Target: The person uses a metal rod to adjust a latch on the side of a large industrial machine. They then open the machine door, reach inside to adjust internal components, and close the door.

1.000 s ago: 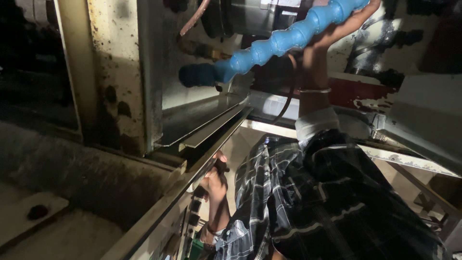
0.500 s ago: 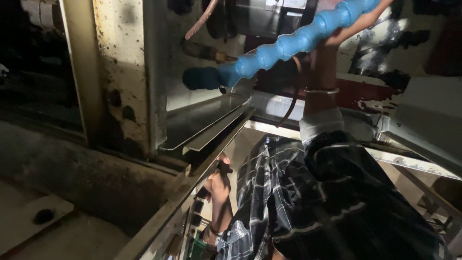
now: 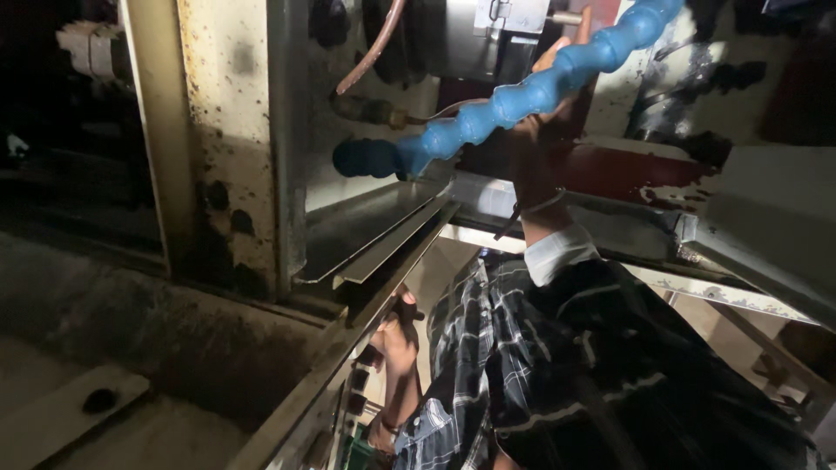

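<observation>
Hose count: one blue hose [image 3: 522, 96], gripped by my right hand [image 3: 557, 78]; my left hand [image 3: 396, 335] grips one dark knob [image 3: 405, 312].

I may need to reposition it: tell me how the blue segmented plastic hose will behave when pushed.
The blue segmented plastic hose is built of ball-like links, so it probably bends stepwise and holds its curve. It looks light. The right hand reaches behind it among stained machine parts, so it may be slippery.

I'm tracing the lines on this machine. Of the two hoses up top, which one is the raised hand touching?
The blue segmented hose: the right hand reaches up behind it. It is thick, beaded and ends in a dark nozzle. The thin copper-coloured tube further left hangs untouched.
</observation>
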